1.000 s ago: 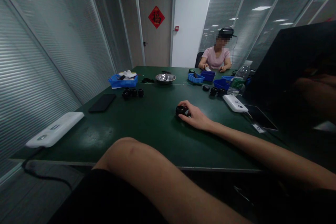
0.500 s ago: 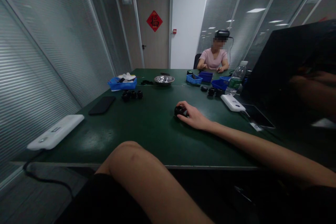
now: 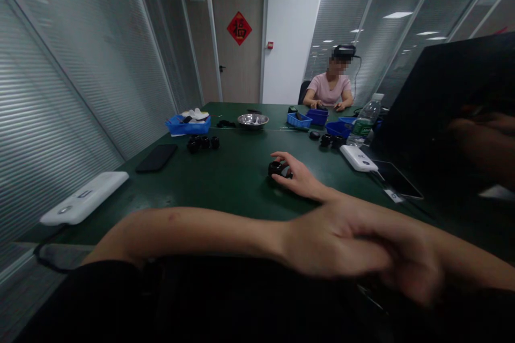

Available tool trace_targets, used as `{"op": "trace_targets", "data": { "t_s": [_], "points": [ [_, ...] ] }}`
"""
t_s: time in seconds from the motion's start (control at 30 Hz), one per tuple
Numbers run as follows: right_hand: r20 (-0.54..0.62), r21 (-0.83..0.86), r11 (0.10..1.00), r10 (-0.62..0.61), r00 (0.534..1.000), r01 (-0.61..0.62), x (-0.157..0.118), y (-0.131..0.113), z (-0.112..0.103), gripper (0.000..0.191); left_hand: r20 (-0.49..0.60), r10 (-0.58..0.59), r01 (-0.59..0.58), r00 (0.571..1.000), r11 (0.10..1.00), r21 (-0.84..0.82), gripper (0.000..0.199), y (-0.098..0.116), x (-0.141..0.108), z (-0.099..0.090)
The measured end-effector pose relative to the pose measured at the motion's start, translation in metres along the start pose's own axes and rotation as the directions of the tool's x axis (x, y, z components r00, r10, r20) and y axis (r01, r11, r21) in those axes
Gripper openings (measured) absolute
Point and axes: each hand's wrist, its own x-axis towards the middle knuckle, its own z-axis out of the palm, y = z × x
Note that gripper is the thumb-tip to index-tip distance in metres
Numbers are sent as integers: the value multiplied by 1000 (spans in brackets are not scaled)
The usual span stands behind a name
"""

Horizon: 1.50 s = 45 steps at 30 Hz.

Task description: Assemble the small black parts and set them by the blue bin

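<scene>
A small black round part (image 3: 275,168) stands on the green table, between the thumb and fingers of my right hand (image 3: 292,174). The thumb rests against its near side and the fingers curve round its far side. My left hand (image 3: 362,252) crosses in front of my right forearm, close to or touching it. Its fingers look curled but are smeared by motion, and whatever they may hold cannot be made out.
Several black parts (image 3: 203,143) lie at left, near a blue basket (image 3: 188,125). A metal bowl (image 3: 252,121), blue bins (image 3: 338,129), a bottle (image 3: 364,123), power banks (image 3: 85,198) and phones (image 3: 156,158) are on the table (image 3: 237,187). A person (image 3: 330,88) sits opposite.
My left hand has come into view and moved right, across my right forearm. My right hand stays at the black part, its fingers slightly looser. The view has shifted slightly.
</scene>
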Motion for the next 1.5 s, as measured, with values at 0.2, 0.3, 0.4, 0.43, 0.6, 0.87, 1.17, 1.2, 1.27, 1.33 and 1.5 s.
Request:
{"op": "trace_targets", "data": {
  "t_s": [0.2,0.3,0.4,0.43,0.6,0.87,1.17,1.2,1.27,1.33,1.5],
  "points": [
    [23,5,996,-86,996,86,2,0,-1,40,-626,-257,330,736,944,-1,22,-94,-79,-42],
    [26,14,1000,-22,999,22,3,-5,-2,38,-619,-412,491,669,870,-49,13,-124,-106,-46],
    [49,40,999,-8,999,6,3,-10,-4,38,-520,-515,562,681,823,-80,37,-134,-112,-45],
    [58,51,999,-7,998,4,3,-10,-5,38,-494,-529,576,690,815,-68,48,-135,-112,-44],
    [76,156,987,23,997,-34,0,-9,-3,43,-472,-534,551,701,826,-117,54,-136,-110,-43],
    [21,339,938,72,997,-75,-1,-11,0,46,-598,-444,489,667,867,-99,42,-119,-109,-43],
    [11,372,926,54,998,-55,-2,-6,3,38,-549,-537,375,641,842,-386,42,-126,-109,-43],
    [-12,345,938,43,999,-36,-3,-7,3,38,-526,-558,357,642,824,-440,43,-128,-109,-43],
    [-59,288,958,8,998,10,-4,-9,2,39,-497,-586,318,640,791,-523,46,-131,-109,-43],
    [-97,224,973,-39,995,60,-5,-13,1,41,-474,-610,303,635,761,-573,49,-133,-108,-43],
    [-112,73,980,-176,978,185,-8,-21,-3,39,-413,-623,317,664,735,-599,54,-131,-106,-44]
  ]
}}
